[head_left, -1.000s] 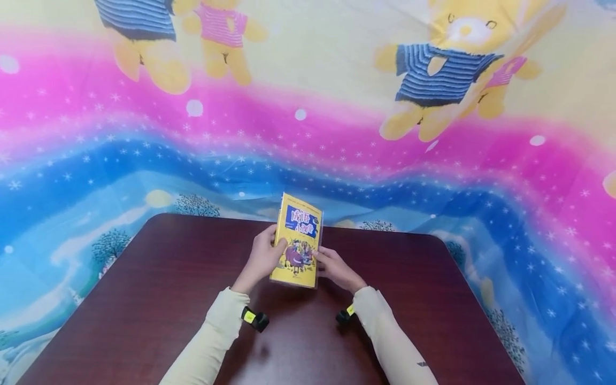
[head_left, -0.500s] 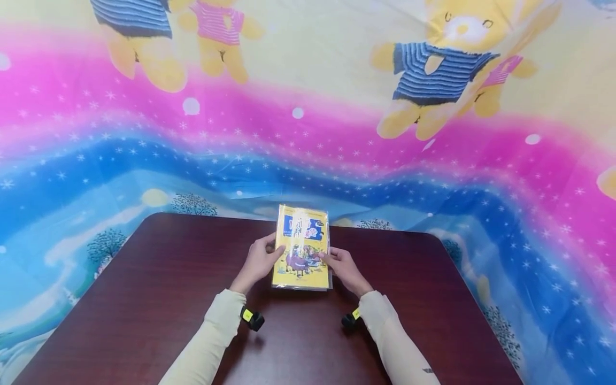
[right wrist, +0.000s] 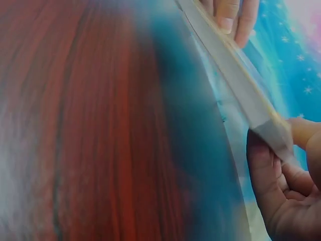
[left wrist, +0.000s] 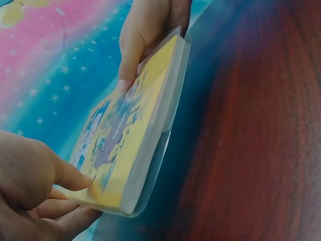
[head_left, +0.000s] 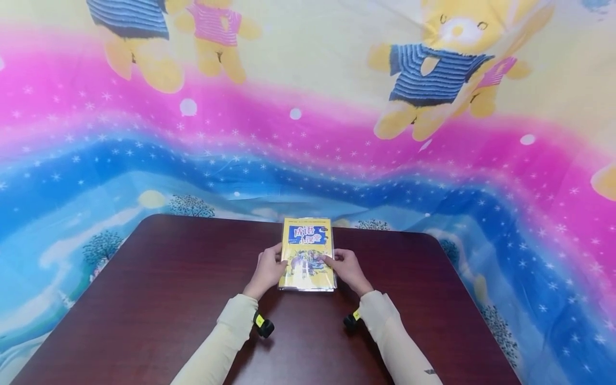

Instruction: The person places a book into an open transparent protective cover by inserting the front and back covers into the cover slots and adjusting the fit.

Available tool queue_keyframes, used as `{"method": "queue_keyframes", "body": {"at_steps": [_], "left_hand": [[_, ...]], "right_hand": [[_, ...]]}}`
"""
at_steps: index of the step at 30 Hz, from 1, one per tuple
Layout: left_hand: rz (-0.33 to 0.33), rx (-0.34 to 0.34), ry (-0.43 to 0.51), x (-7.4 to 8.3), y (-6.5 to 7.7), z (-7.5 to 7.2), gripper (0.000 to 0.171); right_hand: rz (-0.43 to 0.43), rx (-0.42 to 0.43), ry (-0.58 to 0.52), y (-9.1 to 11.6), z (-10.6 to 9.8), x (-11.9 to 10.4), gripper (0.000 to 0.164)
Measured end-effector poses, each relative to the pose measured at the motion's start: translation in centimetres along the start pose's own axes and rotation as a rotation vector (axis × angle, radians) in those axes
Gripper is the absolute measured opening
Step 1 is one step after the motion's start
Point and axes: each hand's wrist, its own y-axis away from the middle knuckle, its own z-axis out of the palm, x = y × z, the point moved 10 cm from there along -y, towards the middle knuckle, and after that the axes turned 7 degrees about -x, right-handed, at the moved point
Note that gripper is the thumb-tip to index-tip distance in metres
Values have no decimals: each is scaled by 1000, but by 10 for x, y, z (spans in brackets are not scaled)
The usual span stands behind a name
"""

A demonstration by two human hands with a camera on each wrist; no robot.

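Note:
A yellow book [head_left: 308,272] in a clear plastic cover is held between both hands, its front cover facing up toward the head camera. My left hand [head_left: 266,271] grips its left edge, the thumb on the front cover and the fingers behind. At the opposite edge my right hand [head_left: 348,269] pinches it the same way, thumb on the printed picture. In the left wrist view the book [left wrist: 133,130] is tilted, its page block and the loose flap of the clear cover showing. The right wrist view shows the right fingers [right wrist: 266,175] under the book's corner.
The dark red wooden table [head_left: 144,299] stretches under both forearms. Behind it hangs a cloth backdrop [head_left: 337,144] printed with bears and snowflakes. Black straps with yellow tags [head_left: 262,324] sit at both wrists.
The book has turned from an angled pose to face the head camera squarely, and sits lower in view. Both hands keep hold of its edges; the left hand has shifted slightly right.

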Motion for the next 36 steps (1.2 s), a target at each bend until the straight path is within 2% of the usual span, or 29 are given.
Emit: {"method": "queue_keyframes", "body": {"at_steps": [5, 11, 17, 24, 32, 36], "left_hand": [[9, 8, -50, -2, -1, 5, 52], [-2, 4, -82, -6, -1, 9, 47], [-5, 1, -117, -10, 0, 15, 40], [35, 42, -229, -6, -1, 20, 22], [48, 14, -348, -2, 0, 28, 18], [87, 12, -405, 4, 1, 32, 16]], "right_hand": [[-16, 19, 129, -1, -3, -2, 28], [11, 37, 257, 0, -3, -4, 23], [66, 32, 311, 0, -1, 1, 26], [97, 64, 360, -2, -4, 4, 24], [101, 94, 399, 0, -5, 5, 22], [118, 102, 440, 1, -4, 3, 23]]}}
